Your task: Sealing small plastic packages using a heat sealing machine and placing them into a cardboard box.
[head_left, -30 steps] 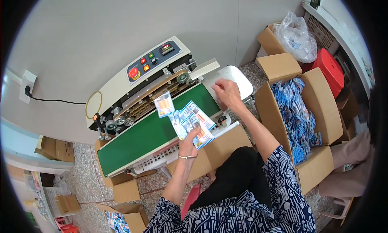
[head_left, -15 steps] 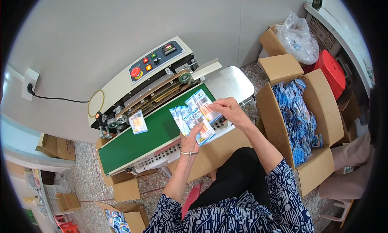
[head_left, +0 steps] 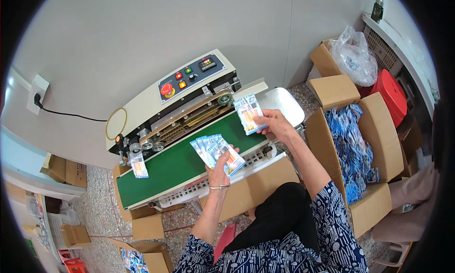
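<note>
My left hand (head_left: pixel 222 168) is closed on a fanned bunch of small blue-and-white packets (head_left: pixel 206 147), held over the near side of the green conveyor belt (head_left: pixel 175 171). Between the thumb and fingers of my right hand (head_left: pixel 276 124) is a single packet (head_left: pixel 250 113), upright beside the feed end of the band sealing machine (head_left: pixel 170 88). Its top edge is near the pale metal guide (head_left: pixel 251 88). At the machine's left end another packet (head_left: pixel 139 165) hangs from the rollers above the belt.
An open carton (head_left: pixel 379 135) full of blue packets (head_left: pixel 350 150) stands on my right, by a red stool (head_left: pixel 389 98) and a clear plastic bag (head_left: pixel 353 55). Another carton (head_left: pixel 156 261) with packets sits at lower left. A person's leg (head_left: pixel 412 197) shows at the right edge.
My right hand has drawn one packet off the bunch and moved it up and right to the machine's feed end. The packet at the rollers has travelled left. The whole view has shifted slightly.
</note>
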A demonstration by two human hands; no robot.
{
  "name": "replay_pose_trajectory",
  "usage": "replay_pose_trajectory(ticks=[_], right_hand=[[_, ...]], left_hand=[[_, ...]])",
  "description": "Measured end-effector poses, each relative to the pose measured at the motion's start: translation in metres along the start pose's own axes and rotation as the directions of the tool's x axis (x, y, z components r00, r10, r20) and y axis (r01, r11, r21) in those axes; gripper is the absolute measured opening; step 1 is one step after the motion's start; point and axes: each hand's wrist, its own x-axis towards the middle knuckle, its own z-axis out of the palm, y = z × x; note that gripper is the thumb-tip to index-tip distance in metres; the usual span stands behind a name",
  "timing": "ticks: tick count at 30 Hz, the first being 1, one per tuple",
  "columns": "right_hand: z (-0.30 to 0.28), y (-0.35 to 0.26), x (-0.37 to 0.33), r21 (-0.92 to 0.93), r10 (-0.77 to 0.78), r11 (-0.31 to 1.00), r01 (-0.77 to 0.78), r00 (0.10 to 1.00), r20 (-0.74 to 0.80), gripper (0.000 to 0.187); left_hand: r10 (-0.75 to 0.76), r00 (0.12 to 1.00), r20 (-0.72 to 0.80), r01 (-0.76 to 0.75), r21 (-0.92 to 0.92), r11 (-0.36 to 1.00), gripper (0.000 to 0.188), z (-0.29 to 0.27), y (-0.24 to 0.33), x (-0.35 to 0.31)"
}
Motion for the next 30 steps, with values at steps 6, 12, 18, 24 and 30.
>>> replay_pose_trajectory(ticks=[6, 12, 18, 24, 30], right_hand=[[-0.015, -0.006, 0.035, -0.022, 0.033, 0.999, -0.035, 0.998, -0.062, 0.018], [-0.004, -0.008, 0.051, -0.079, 0.143, 0.986, -0.149, 0.987, -0.078, 0.019], [0.015, 0.006, 0.072, -0.229, 0.088, 0.967, -0.113, 0.989, -0.117, 0.023], [0.051, 0.012, 0.063, -0.935, -0.705, 0.225, 0.274, 0.708, 0.038, 0.028], [0.037, -0.014, -0.024, -0.382, -0.123, 0.916, 0.119, 0.992, 0.014, 0.034]], left_hand=[[-0.077, 0.997, -0.031, 0.076, -0.013, 0.997, 0.038, -0.012, 0.001, -0.019], [-0.130, 0.991, 0.012, 0.130, -0.034, 0.991, 0.039, -0.012, -0.001, -0.030], [-0.141, 0.988, 0.060, 0.142, -0.008, 0.990, 0.038, -0.005, -0.006, -0.025], [-0.194, 0.979, 0.070, 0.196, -0.020, 0.980, 0.037, 0.014, -0.005, -0.005], [-0.079, 0.992, 0.099, 0.085, -0.052, 0.995, 0.040, 0.026, 0.005, 0.022]])
